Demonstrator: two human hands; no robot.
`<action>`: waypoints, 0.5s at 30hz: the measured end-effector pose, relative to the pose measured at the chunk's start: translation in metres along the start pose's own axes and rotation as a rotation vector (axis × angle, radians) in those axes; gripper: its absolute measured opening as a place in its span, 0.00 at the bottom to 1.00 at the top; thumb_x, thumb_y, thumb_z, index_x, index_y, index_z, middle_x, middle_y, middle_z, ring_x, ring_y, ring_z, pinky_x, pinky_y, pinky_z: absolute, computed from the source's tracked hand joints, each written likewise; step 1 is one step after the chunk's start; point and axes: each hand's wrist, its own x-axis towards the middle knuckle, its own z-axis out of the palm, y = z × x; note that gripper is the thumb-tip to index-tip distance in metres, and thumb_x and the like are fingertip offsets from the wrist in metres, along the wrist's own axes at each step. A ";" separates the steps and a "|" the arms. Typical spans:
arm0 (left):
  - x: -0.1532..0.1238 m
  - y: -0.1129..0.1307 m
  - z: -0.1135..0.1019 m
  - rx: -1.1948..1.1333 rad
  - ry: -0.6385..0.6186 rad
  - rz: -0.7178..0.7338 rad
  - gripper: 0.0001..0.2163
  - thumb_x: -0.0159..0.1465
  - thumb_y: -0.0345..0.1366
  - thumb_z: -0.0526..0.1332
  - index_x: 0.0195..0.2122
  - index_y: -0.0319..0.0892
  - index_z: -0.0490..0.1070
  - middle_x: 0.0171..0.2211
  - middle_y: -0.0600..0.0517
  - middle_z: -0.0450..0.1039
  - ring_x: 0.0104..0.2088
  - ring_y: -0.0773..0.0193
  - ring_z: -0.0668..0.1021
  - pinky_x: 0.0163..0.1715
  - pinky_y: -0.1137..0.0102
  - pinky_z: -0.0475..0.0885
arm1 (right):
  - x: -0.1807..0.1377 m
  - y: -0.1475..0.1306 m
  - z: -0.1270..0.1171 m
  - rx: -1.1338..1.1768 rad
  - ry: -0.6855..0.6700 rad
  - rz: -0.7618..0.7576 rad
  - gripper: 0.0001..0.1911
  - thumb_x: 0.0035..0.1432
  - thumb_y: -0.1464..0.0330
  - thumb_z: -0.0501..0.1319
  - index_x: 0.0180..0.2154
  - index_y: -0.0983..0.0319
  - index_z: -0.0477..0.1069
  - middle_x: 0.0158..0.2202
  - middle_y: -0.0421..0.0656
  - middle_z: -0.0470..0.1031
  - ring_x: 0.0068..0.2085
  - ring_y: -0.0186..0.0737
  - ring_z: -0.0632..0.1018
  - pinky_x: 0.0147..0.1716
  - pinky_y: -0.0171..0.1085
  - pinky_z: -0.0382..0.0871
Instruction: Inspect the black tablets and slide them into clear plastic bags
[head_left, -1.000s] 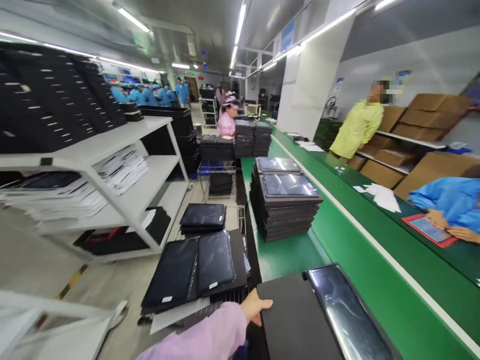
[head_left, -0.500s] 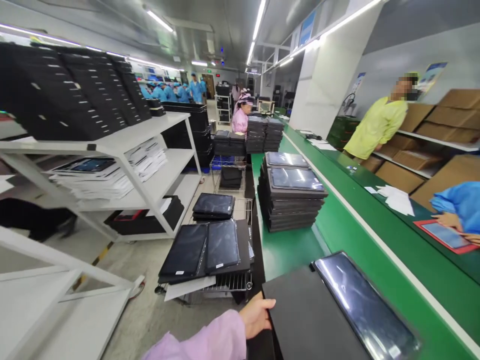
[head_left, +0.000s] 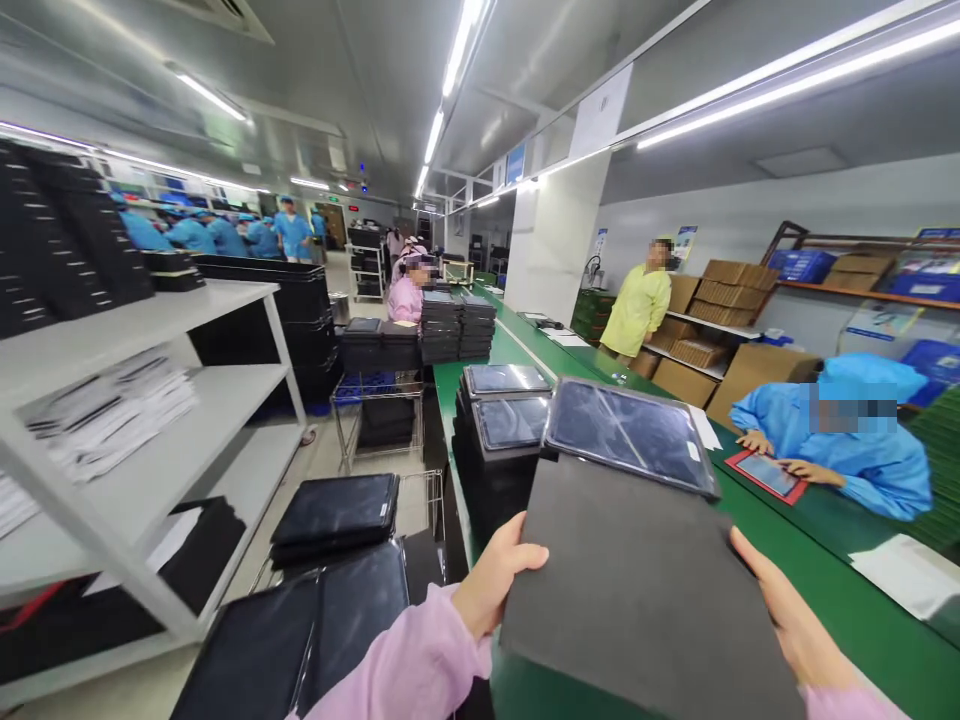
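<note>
I hold a black foam tray [head_left: 645,590] lifted above the green conveyor table [head_left: 847,610]. A tablet in clear film [head_left: 628,432] lies on the tray's far end. My left hand [head_left: 491,585] grips the tray's left edge, thumb on top. Along the tray's right edge, my right hand [head_left: 787,615] has its fingers pressed against the side. Both sleeves are pink.
A stack of black trays with tablets [head_left: 504,420] stands on the table ahead. Wire carts with tablets [head_left: 334,510] sit on the floor at left, beside white shelves [head_left: 150,400]. A person in blue [head_left: 847,450] works across the belt; another in yellow [head_left: 637,310] stands farther back.
The tray with the tablet has been lifted off the table toward me. My right hand has come into view on its right edge. My view has swung up and to the right.
</note>
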 end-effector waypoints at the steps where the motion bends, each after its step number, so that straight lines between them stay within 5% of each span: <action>1: 0.008 0.008 -0.003 -0.009 0.027 0.039 0.21 0.41 0.31 0.61 0.40 0.40 0.69 0.31 0.51 0.76 0.25 0.64 0.76 0.26 0.70 0.69 | 0.012 -0.016 0.012 0.033 -0.025 0.006 0.28 0.43 0.47 0.59 0.41 0.59 0.74 0.39 0.49 0.79 0.44 0.54 0.78 0.38 0.45 0.75; 5: 0.047 0.034 -0.020 -0.040 0.133 0.172 0.20 0.42 0.34 0.62 0.40 0.41 0.68 0.35 0.49 0.76 0.34 0.59 0.77 0.34 0.66 0.71 | 0.053 -0.058 0.054 0.157 -0.137 0.047 0.26 0.35 0.55 0.67 0.38 0.60 0.76 0.40 0.48 0.80 0.42 0.53 0.79 0.36 0.43 0.75; 10: 0.098 0.051 -0.041 0.141 0.267 0.294 0.16 0.50 0.37 0.60 0.40 0.40 0.65 0.41 0.46 0.76 0.39 0.59 0.77 0.38 0.67 0.71 | 0.119 -0.066 0.101 0.075 -0.091 -0.071 0.19 0.39 0.61 0.67 0.36 0.61 0.76 0.35 0.46 0.80 0.36 0.48 0.79 0.34 0.42 0.74; 13: 0.117 0.061 -0.064 0.496 0.380 0.208 0.10 0.55 0.42 0.59 0.31 0.41 0.66 0.25 0.49 0.76 0.25 0.62 0.77 0.25 0.70 0.68 | 0.161 -0.059 0.121 0.006 -0.056 -0.128 0.17 0.39 0.61 0.66 0.32 0.63 0.77 0.33 0.48 0.80 0.37 0.48 0.78 0.37 0.43 0.72; 15: 0.119 0.064 -0.087 0.620 0.395 0.110 0.14 0.52 0.46 0.63 0.21 0.42 0.63 0.12 0.55 0.67 0.13 0.65 0.69 0.17 0.71 0.62 | 0.182 -0.049 0.126 -0.006 -0.019 -0.138 0.16 0.39 0.60 0.66 0.30 0.64 0.77 0.34 0.48 0.79 0.40 0.48 0.77 0.40 0.43 0.71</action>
